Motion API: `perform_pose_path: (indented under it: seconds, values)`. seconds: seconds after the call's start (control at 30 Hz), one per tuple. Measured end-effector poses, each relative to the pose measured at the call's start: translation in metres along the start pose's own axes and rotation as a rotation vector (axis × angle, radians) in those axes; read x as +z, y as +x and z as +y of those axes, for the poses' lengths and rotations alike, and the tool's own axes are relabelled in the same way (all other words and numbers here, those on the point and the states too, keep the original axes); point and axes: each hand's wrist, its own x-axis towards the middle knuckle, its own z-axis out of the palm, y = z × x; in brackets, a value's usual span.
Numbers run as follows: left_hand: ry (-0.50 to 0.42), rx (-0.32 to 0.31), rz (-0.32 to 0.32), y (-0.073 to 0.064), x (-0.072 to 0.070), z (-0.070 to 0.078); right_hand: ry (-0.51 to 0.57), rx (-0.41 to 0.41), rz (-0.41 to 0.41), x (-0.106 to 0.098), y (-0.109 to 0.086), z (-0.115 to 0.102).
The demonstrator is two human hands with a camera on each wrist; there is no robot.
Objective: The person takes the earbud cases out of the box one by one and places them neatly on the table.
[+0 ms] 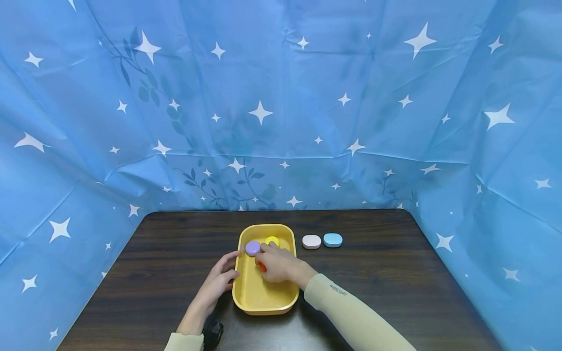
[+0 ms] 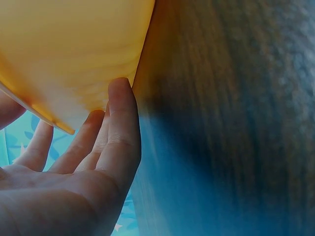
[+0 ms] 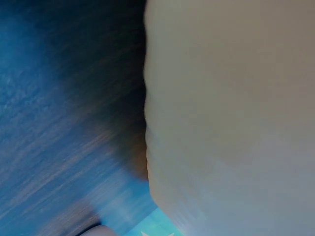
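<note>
A yellow rectangular tray (image 1: pixel 263 297) with rounded corners lies on the table. My right hand (image 1: pixel 278 264) reaches into it from the right, fingers curled around a small orange-red object (image 1: pixel 262 266) that is mostly hidden. Beyond those fingers, inside the tray, are a round purple piece (image 1: pixel 252 248) and a round yellow piece (image 1: pixel 272 241), the latter partly covered. My left hand (image 1: pixel 218 280) is at the tray's left side. In the left wrist view its slightly bent fingers (image 2: pixel 120 113) touch the outside of the tray wall (image 2: pixel 74 54).
Right of the tray, a pale pink oval piece (image 1: pixel 311 242) and a light blue oval piece (image 1: pixel 332 240) sit side by side on the dark wooden table (image 1: pixel 386 273). A blue star-patterned curtain (image 1: pixel 281 122) hangs behind. My sleeve (image 3: pixel 231 118) fills most of the right wrist view.
</note>
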Motion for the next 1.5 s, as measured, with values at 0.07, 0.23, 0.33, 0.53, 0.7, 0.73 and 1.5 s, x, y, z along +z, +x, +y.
perform_pose_path:
  seconds: [0.07,0.23,0.33,0.53,0.7,0.73,1.5]
  values:
    - [-0.002,0.001,-0.001,0.000,0.000,0.000,-0.008,-0.004,-0.004,0.000,0.000,-0.001]
    - [-0.003,-0.001,-0.002,0.000,0.000,0.000,-0.016,-0.003,-0.014,0.000,-0.001,-0.004]
    - [0.004,-0.004,-0.006,0.000,0.000,0.000,-0.023,0.002,-0.028,0.000,-0.001,-0.004]
    - [0.015,-0.004,-0.009,0.000,0.000,0.000,-0.036,0.004,-0.040,0.001,-0.001,-0.004]
    - [0.012,-0.003,-0.010,0.000,0.000,0.000,-0.047,-0.004,-0.026,0.002,-0.001,-0.004]
    - [0.012,-0.002,-0.010,0.000,0.000,0.000,-0.050,-0.007,-0.021,0.002,-0.001,-0.004]
    - [0.024,-0.003,-0.002,-0.001,0.000,0.002,-0.054,-0.059,0.094,-0.013,-0.012,-0.008]
